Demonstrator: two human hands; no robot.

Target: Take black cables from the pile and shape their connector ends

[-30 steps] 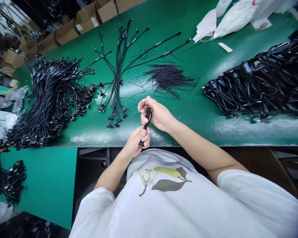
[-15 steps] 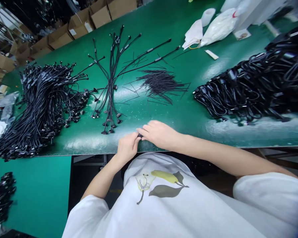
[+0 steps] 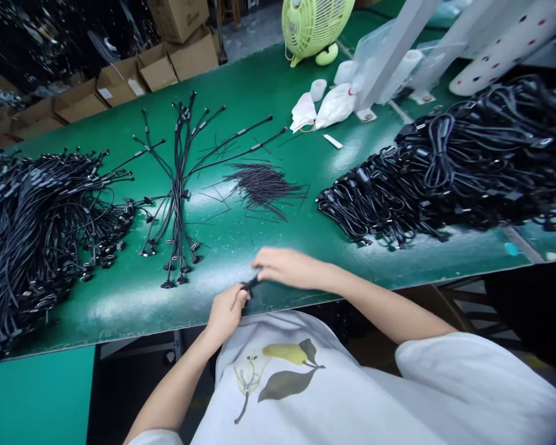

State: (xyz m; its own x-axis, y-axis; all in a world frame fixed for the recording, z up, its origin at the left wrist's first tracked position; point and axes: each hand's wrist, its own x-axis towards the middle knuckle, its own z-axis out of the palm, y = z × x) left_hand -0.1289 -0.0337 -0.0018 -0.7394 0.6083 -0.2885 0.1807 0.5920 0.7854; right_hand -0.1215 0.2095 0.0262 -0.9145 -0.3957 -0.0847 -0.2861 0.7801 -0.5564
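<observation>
Over the near edge of the green desk, the left hand pinches a black cable, while the right hand curls at its far end, too blurred for me to tell whether it grips. Beyond them I see a heap of thin black ties, between loose cables on the left and a mound of bundled cables on the right.

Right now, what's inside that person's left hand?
The left hand grips a black cable; part shows, pointing toward the right hand. The gripping hand covers the rest, so that cannot be seen.
</observation>
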